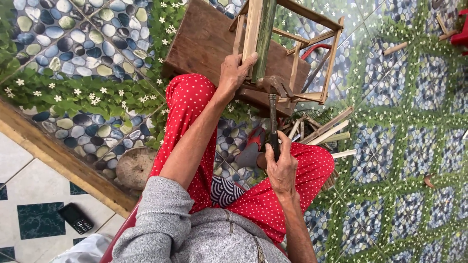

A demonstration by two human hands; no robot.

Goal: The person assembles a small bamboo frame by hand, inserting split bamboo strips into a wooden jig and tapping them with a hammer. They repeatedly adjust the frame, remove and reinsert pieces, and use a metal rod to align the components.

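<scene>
My left hand [235, 73] grips a pale bamboo slat frame [292, 53], an open box-like lattice of thin strips, holding it against a green bamboo pole [263, 34] on a worn wooden block [204, 44]. My right hand [282, 168] is closed around the dark handle of a hammer [273, 104]. The rusty hammer head rests at the lower edge of the frame, just right of my left hand. My knees in red dotted trousers sit below the block.
Loose bamboo strips [321, 131] lie in a pile right of my knee. A round wooden stump [135, 166] stands at left, a small black phone [75, 218] on the tiled step, a red sandal [253, 143] between my legs. Patterned pebble-and-leaf floor mat surrounds everything.
</scene>
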